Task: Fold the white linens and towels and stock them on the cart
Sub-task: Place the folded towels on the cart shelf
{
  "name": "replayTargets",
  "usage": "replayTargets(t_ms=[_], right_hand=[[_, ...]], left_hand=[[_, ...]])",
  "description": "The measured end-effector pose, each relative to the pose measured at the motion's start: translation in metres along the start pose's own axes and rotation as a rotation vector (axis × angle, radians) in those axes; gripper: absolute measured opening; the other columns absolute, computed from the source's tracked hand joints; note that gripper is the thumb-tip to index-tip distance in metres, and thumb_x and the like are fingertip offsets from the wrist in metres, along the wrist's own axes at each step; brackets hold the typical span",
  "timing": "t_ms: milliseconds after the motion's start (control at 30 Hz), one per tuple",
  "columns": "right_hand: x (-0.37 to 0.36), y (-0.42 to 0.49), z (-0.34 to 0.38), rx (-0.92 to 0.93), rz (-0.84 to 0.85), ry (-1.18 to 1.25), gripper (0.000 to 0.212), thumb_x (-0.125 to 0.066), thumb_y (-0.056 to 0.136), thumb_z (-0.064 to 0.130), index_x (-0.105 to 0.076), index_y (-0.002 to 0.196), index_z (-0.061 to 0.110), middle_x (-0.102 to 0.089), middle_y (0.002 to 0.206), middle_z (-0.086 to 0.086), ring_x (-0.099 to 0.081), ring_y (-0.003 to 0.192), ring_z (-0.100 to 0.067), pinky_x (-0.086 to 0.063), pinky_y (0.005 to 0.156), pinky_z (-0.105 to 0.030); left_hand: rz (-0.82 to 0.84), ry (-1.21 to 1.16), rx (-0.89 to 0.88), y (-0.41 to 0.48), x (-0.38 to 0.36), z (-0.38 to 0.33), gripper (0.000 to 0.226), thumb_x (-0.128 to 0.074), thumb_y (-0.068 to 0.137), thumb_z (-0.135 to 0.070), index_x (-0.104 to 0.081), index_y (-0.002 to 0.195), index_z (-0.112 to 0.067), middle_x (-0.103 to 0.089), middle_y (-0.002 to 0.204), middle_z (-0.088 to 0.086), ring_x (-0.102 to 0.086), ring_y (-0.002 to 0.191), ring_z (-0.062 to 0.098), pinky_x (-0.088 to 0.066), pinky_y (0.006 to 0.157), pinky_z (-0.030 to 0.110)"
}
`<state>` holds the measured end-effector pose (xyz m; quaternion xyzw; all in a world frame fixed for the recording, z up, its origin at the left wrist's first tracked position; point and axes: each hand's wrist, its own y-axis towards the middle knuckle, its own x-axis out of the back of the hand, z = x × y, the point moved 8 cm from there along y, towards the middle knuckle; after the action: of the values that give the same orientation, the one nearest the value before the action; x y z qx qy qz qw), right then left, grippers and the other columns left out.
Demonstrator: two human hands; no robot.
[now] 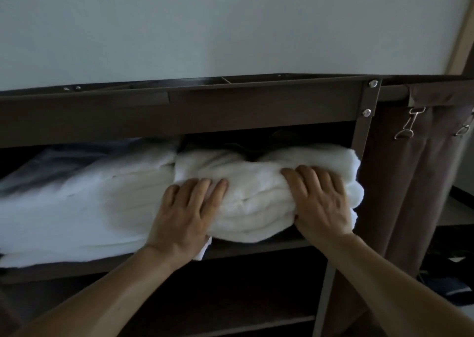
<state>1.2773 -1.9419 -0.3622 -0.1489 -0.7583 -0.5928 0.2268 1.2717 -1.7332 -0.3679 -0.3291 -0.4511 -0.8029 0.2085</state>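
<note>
On the upper shelf (pixel 256 249) of the cart (pixel 230 116), toward three o'clock of its opening, the folded white towel bundle (pixel 256 200) is sitting with its front bulging past the shelf lip. The left hand (pixel 184 213) and right hand (pixel 318 200) are both pressing on its front face, each grip spread with fingers laid flat on the cloth, pinching nothing. The bundle is touching the stack of linens (pixel 77 208) at its nine o'clock and crowding the upright post (pixel 359 136) at its three o'clock. A lopsided push is likely to be skewing the folds or snagging the cloth on that post. Letting go while it is overhanging is risking a slump off the shelf. No brand, label or writing is showing anywhere.
</note>
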Motion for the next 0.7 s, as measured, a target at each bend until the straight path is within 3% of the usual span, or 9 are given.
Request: replayTargets(t_ms=[100, 200, 300, 367, 467, 633, 700], right_hand=[[-0.012, 0.007, -0.004, 0.028, -0.023, 0.007, 0.066, -0.064, 0.065, 0.019, -0.050, 0.129, 0.011, -0.053, 0.118, -0.012, -0.050, 0.105, -0.035, -0.035, 0.096, -0.047], [-0.036, -0.030, 0.007, 0.133, 0.083, -0.036, 0.063, -0.069, 0.071, 0.016, -0.048, 0.130, 0.006, -0.062, 0.115, -0.019, -0.060, 0.104, -0.041, -0.045, 0.097, -0.053], [-0.039, -0.036, 0.006, 0.137, 0.130, -0.014, 0.048, -0.049, 0.083, 0.021, -0.049, 0.129, 0.008, -0.063, 0.112, -0.018, -0.062, 0.100, -0.039, -0.048, 0.094, -0.052], [-0.033, -0.017, -0.001, 0.105, 0.098, 0.006, 0.054, -0.055, 0.074, 0.019, -0.052, 0.127, 0.010, -0.059, 0.113, -0.015, -0.058, 0.100, -0.037, -0.043, 0.092, -0.048], [-0.032, 0.002, -0.013, 0.021, 0.035, 0.000, 0.062, -0.063, 0.069, 0.013, -0.051, 0.130, 0.010, -0.054, 0.118, -0.012, -0.051, 0.107, -0.035, -0.035, 0.096, -0.047], [-0.055, -0.041, 0.004, 0.098, 0.136, -0.010, 0.055, -0.047, 0.080, 0.009, -0.044, 0.136, 0.006, -0.057, 0.122, -0.022, -0.055, 0.116, -0.044, -0.038, 0.103, -0.055], [-0.052, -0.038, 0.000, 0.075, 0.169, 0.009, 0.070, -0.060, 0.071, 0.004, -0.041, 0.138, 0.008, -0.054, 0.125, -0.021, -0.053, 0.118, -0.044, -0.035, 0.105, -0.054]], left_hand=[[0.039, -0.021, 0.047, 0.006, -0.010, 0.003, 0.110, -0.089, 0.047, -0.027, -0.042, 0.145, -0.007, -0.055, 0.128, 0.020, -0.058, 0.110, 0.041, -0.048, 0.086, 0.053], [0.121, -0.038, -0.011, -0.013, -0.031, -0.019, 0.105, -0.094, 0.045, -0.020, -0.053, 0.140, -0.007, -0.060, 0.128, 0.020, -0.060, 0.115, 0.044, -0.051, 0.088, 0.056], [0.147, -0.049, -0.044, -0.015, -0.034, -0.018, 0.116, -0.097, 0.039, -0.027, -0.047, 0.143, -0.011, -0.060, 0.131, 0.018, -0.059, 0.118, 0.042, -0.051, 0.091, 0.057], [0.111, -0.034, -0.075, -0.003, -0.024, -0.007, 0.120, -0.094, 0.041, -0.031, -0.037, 0.146, -0.013, -0.057, 0.134, 0.017, -0.058, 0.119, 0.040, -0.049, 0.093, 0.055], [0.055, -0.047, -0.047, 0.011, -0.016, 0.009, 0.113, -0.089, 0.047, -0.029, -0.037, 0.147, -0.014, -0.054, 0.139, 0.015, -0.056, 0.123, 0.038, -0.046, 0.097, 0.055], [0.163, -0.112, -0.062, -0.019, -0.034, -0.016, 0.103, -0.089, 0.051, -0.020, -0.047, 0.145, -0.014, -0.051, 0.144, 0.014, -0.051, 0.131, 0.037, -0.047, 0.099, 0.055], [0.109, -0.160, -0.094, -0.021, -0.029, -0.012, 0.096, -0.081, 0.062, -0.025, -0.041, 0.149, -0.014, -0.045, 0.149, 0.012, -0.044, 0.137, 0.034, -0.043, 0.105, 0.054]])
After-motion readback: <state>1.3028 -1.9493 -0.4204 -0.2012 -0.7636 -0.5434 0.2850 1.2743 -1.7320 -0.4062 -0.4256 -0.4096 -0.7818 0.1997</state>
